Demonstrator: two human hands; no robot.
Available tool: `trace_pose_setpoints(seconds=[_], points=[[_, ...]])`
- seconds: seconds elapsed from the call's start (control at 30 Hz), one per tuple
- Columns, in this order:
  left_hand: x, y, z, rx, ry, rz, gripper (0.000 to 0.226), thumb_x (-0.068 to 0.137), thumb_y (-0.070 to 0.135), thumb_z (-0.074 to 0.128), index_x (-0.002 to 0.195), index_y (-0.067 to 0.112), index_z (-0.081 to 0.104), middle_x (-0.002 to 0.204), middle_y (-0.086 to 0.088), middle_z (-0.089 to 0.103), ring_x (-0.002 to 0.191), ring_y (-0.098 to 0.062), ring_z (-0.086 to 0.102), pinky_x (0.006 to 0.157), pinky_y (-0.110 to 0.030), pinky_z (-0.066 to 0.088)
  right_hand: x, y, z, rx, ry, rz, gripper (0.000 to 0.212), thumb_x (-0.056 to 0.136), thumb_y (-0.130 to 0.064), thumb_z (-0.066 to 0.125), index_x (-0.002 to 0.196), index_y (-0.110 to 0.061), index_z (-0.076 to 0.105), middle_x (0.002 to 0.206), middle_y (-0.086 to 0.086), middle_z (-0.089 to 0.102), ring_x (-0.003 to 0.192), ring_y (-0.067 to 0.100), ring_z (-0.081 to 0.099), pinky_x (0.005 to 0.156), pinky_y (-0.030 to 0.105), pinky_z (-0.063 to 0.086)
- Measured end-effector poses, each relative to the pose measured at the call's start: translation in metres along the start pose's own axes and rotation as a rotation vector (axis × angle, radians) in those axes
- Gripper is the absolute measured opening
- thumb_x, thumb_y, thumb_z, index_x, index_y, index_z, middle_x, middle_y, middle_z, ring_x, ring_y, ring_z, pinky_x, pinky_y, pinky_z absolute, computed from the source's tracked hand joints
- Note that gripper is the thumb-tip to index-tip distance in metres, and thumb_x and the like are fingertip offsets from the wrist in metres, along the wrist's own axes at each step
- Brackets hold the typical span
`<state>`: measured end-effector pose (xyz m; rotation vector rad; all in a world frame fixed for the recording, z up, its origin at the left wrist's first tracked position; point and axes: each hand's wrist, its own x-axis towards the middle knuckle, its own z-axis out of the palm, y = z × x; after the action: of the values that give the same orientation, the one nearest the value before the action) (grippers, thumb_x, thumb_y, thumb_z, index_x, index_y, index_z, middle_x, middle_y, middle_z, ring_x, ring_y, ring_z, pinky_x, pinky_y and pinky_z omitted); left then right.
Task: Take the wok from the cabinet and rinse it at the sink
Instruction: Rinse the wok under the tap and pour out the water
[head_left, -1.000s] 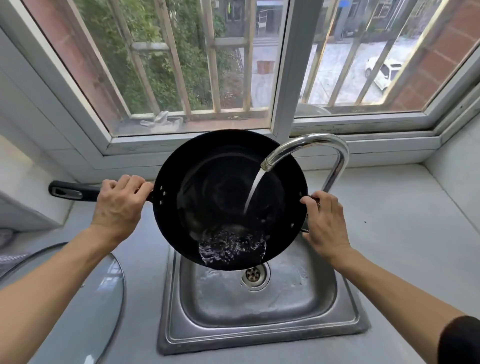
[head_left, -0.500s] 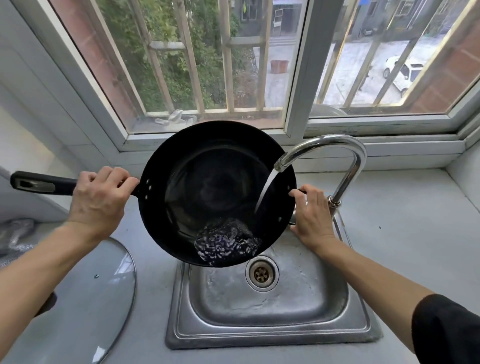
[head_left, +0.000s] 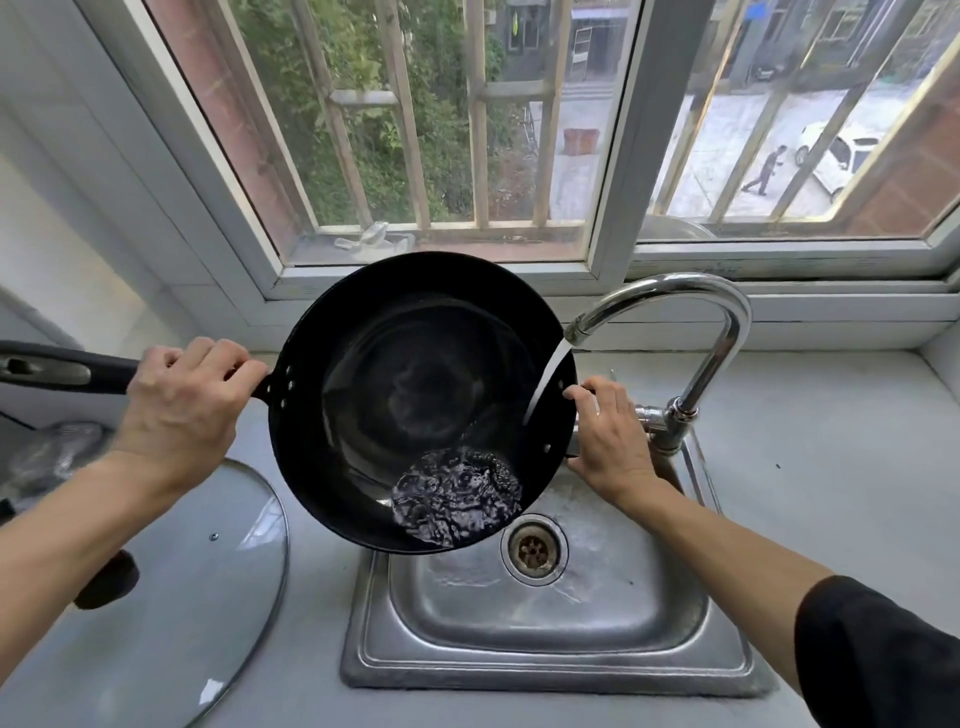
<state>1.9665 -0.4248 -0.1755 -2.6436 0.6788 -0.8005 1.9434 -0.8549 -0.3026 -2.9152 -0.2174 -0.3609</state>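
As we slid the wok (head_left: 415, 395) leftward, water struck its right rim; left hand (head_left: 182, 405) gripped the handle (head_left: 57, 366), right hand (head_left: 608, 436) grasped the side loop.

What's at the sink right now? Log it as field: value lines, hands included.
wok: black, tilted, held over the sink
water: runs from the tap into the wok, pools at its lower edge
left hand: grips the long handle
right hand: grips the wok's right side
sink: steel, wet, drain uncovered
lid: glass, lies on the counter left of the sink
task stage: rinsing under way
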Motion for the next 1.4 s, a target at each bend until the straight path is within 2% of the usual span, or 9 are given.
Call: trace_pose_setpoints(seconds=[0.2, 0.5, 0.63, 0.73, 0.83, 0.97, 1.23, 1.4], points=[[-0.009, 0.007, -0.006, -0.005, -0.021, -0.006, 0.035, 0.07, -0.006, 0.047, 0.096, 0.008, 0.064, 0.091, -0.013, 0.062, 0.08, -0.036, 0.058, 0.066, -0.041, 0.031, -0.005, 0.001, 0.0, 0.019, -0.024, -0.026, 0.084, 0.047, -0.014, 0.087, 0.121, -0.011, 0.047, 0.117, 0.014, 0.047, 0.104, 0.029, 0.045, 0.092, 0.036, 0.046], [-0.025, 0.007, -0.013, 0.016, -0.096, 0.011, 0.038, 0.067, -0.005, 0.044, 0.097, 0.009, 0.064, 0.091, -0.01, 0.06, 0.08, -0.035, 0.058, 0.064, -0.042, 0.034, -0.009, 0.003, 0.0, 0.053, -0.137, -0.092, 0.089, 0.047, -0.019, 0.089, 0.124, -0.014, 0.045, 0.121, 0.011, 0.046, 0.109, 0.025, 0.041, 0.097, 0.035, 0.044], [-0.032, 0.008, -0.019, 0.011, -0.114, 0.021, 0.039, 0.065, -0.007, 0.042, 0.092, 0.009, 0.065, 0.088, -0.009, 0.061, 0.079, -0.035, 0.059, 0.064, -0.042, 0.035, -0.015, 0.001, 0.002, 0.067, -0.191, -0.117, 0.091, 0.047, -0.022, 0.088, 0.126, -0.014, 0.044, 0.123, 0.009, 0.044, 0.11, 0.026, 0.044, 0.097, 0.036, 0.046], [-0.037, 0.008, -0.024, -0.001, -0.159, 0.007, 0.039, 0.062, -0.016, 0.057, 0.089, 0.01, 0.066, 0.086, -0.008, 0.062, 0.077, -0.034, 0.059, 0.064, -0.042, 0.037, -0.02, -0.001, 0.0, 0.079, -0.214, -0.147, 0.089, 0.049, -0.025, 0.088, 0.126, -0.014, 0.045, 0.122, 0.007, 0.044, 0.109, 0.025, 0.045, 0.097, 0.033, 0.046], [-0.042, 0.006, -0.027, -0.023, -0.211, -0.001, 0.043, 0.053, -0.014, 0.073, 0.087, 0.012, 0.067, 0.085, -0.006, 0.062, 0.077, -0.032, 0.059, 0.063, -0.04, 0.037, -0.023, 0.0, -0.002, 0.101, -0.24, -0.187, 0.089, 0.048, -0.026, 0.088, 0.126, -0.014, 0.046, 0.122, 0.007, 0.044, 0.111, 0.025, 0.044, 0.099, 0.031, 0.044], [-0.053, 0.006, -0.03, -0.044, -0.236, 0.001, 0.042, 0.053, -0.013, 0.077, 0.084, 0.014, 0.067, 0.08, -0.004, 0.06, 0.072, -0.031, 0.058, 0.061, -0.038, 0.037, -0.026, 0.004, -0.004, 0.153, -0.303, -0.232, 0.091, 0.049, -0.028, 0.085, 0.129, -0.017, 0.044, 0.127, 0.005, 0.043, 0.119, 0.023, 0.039, 0.105, 0.027, 0.037], [-0.07, 0.01, -0.031, -0.135, -0.336, 0.024, 0.037, 0.052, 0.0, 0.085, 0.076, 0.021, 0.066, 0.073, 0.003, 0.055, 0.066, -0.025, 0.058, 0.054, -0.036, 0.04, -0.039, 0.013, -0.012, 0.215, -0.467, -0.268, 0.093, 0.051, -0.033, 0.083, 0.132, -0.022, 0.04, 0.127, -0.001, 0.04, 0.118, 0.016, 0.036, 0.103, 0.024, 0.037], [-0.075, 0.024, -0.022, -0.208, -0.378, 0.036, 0.038, 0.053, 0.003, 0.085, 0.076, 0.024, 0.065, 0.071, 0.006, 0.057, 0.064, -0.024, 0.058, 0.052, -0.036, 0.042, -0.048, 0.027, -0.02, 0.167, -0.537, -0.257, 0.094, 0.05, -0.034, 0.083, 0.133, -0.025, 0.039, 0.128, -0.004, 0.039, 0.118, 0.015, 0.036, 0.104, 0.022, 0.036]])
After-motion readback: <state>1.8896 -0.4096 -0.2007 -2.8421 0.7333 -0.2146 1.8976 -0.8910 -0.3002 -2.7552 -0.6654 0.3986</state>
